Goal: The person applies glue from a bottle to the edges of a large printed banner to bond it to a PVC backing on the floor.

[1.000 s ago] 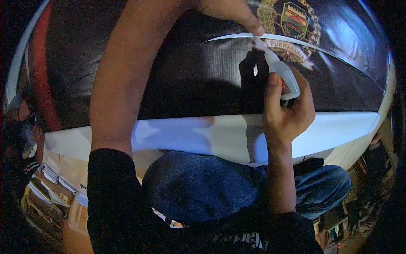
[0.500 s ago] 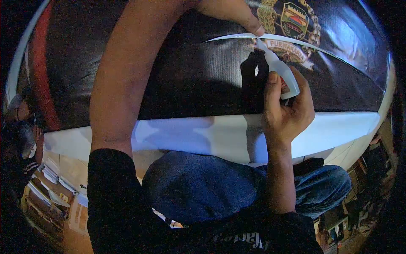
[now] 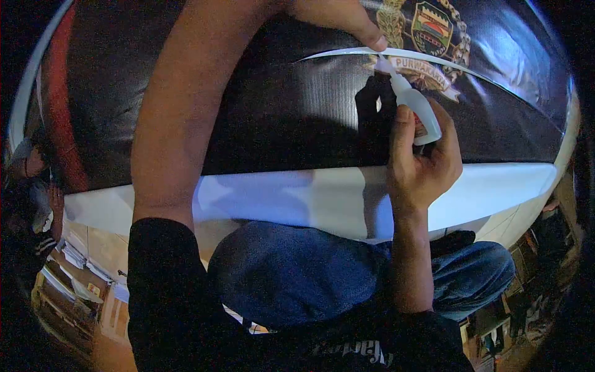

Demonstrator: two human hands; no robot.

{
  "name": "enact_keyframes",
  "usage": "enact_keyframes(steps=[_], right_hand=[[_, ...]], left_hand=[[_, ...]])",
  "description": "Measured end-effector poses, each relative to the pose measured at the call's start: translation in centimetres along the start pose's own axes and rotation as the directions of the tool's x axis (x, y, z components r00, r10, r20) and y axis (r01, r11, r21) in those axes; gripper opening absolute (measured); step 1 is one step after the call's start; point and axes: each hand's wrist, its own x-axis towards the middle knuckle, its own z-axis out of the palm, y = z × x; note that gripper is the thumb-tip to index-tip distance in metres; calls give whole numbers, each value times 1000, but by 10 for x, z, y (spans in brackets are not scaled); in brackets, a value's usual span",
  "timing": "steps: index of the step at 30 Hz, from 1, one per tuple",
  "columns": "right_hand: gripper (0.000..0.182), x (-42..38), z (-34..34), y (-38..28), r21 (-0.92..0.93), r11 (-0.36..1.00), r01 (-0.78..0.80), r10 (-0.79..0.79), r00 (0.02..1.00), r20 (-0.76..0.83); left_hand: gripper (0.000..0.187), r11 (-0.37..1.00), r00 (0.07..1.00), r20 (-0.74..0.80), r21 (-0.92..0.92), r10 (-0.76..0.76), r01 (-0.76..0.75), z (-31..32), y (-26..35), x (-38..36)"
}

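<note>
A black printed banner sheet (image 3: 273,124) lies in front of me, bearing a crest (image 3: 432,28) and a "PURWAKARTA" ribbon. Across it runs a raised edge whose pale underside (image 3: 338,53) shows as a thin curved strip. My left hand (image 3: 341,18) reaches over from above and holds this edge, the thumb on it; the other fingers are hidden. Between the thumb and fingers of my right hand (image 3: 427,146) is a small translucent glue bottle (image 3: 419,111) with a narrow nozzle. It is tilted, its tip at the strip just below my left thumb.
A white border (image 3: 279,195) runs along the sheet's near side, by my jeans-clad knees (image 3: 297,266). At the left edge a person (image 3: 37,204) sits close to the sheet. Papers and boxes (image 3: 74,273) lie on the floor at lower left. More items sit at lower right.
The glue bottle and my right hand have shifted very slightly right. My left hand stays almost in place on the raised edge.
</note>
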Motion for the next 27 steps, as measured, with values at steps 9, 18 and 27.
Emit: enact_keyframes(steps=[9,18,27], right_hand=[[26,-1,-1,2,24,992,-124,124,992,10],[26,-2,-2,0,7,993,-115,115,993,26],[24,-1,-2,7,56,992,-110,111,994,-16]], left_hand=[[114,1000,1000,-21,8,8,-8,3,0,1],[116,1000,1000,-18,17,11,-11,3,-1,1],[116,1000,999,-38,13,9,-9,4,-1,1]])
